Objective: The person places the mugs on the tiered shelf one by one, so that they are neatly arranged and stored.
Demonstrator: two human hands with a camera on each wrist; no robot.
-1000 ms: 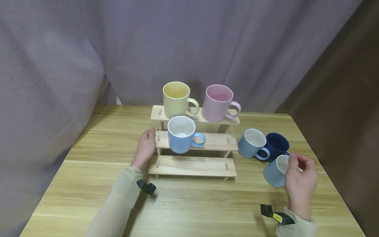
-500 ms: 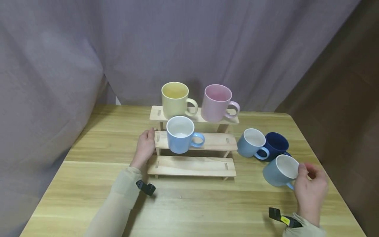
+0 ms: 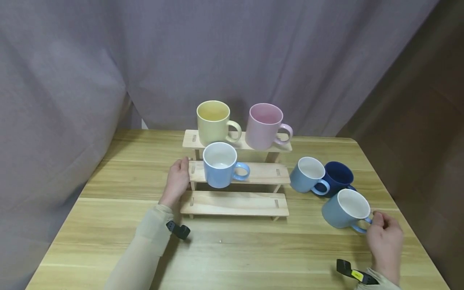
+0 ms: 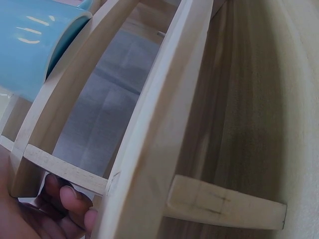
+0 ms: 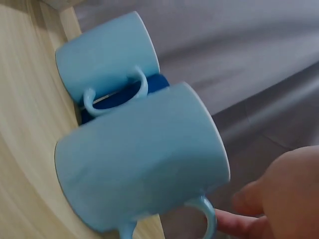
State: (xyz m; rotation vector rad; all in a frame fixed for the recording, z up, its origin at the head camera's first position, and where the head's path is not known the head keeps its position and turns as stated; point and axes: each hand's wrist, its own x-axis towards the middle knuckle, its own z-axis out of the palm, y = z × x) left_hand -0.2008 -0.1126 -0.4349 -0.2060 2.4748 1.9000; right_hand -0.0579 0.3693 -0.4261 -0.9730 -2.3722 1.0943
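Note:
At the left end of a three-tier wooden display shelf (image 3: 235, 202), my left hand (image 3: 177, 179) grips the side by the middle tier. Its fingers (image 4: 75, 201) curl behind the side support in the left wrist view. My right hand (image 3: 386, 237) is beside the handle of a light blue mug (image 3: 337, 211) with a white inside, which stands upright at the right. In the right wrist view a fingertip is right at that handle (image 5: 212, 219), while the thumb is apart from it. On the middle tier sits another light blue mug (image 3: 219, 173).
A yellow mug (image 3: 212, 127) and a pink mug (image 3: 262, 131) share the top tier. Behind the right-hand mug, another light blue mug (image 3: 304, 179) stands close against a dark blue mug (image 3: 338, 177). Grey curtain (image 3: 232, 52) hangs behind the wooden table (image 3: 224, 262).
My right hand has moved right and toward the front, from the mug's rim to beside its handle, uncovering the mug. The left hand keeps its grip on the shelf.

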